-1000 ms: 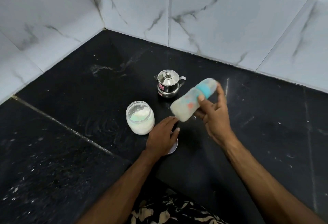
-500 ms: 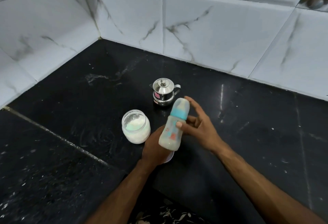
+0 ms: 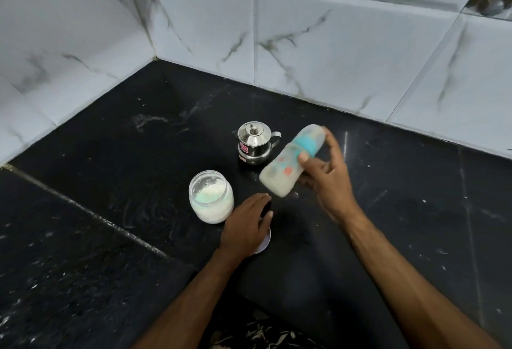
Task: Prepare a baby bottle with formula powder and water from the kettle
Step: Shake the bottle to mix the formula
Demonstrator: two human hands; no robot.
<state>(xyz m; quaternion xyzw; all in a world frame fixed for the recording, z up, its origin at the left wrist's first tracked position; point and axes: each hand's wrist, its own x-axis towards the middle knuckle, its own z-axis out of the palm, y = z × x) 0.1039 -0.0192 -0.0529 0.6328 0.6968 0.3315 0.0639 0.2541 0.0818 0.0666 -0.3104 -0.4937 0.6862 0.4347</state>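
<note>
I am gripping the capped, milky baby bottle [image 3: 292, 161] tilted in my right hand [image 3: 329, 179] beside the kettle [image 3: 255, 143], apparently mixing at the final step, while my left hand [image 3: 246, 222] is lying flat on the white lid [image 3: 264, 243].

The pink label on the kettle [image 3: 256, 143] is too small to read.

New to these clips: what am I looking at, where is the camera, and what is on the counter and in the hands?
No machine here: a person works bare-handed, filmed by a camera worn on the head, looking down. The right hand holds a capped baby bottle, tilted and blurred. The left hand rests on a white lid lying on the black counter. An open jar of white powder stands beside it, and a small steel kettle stands behind.
</note>
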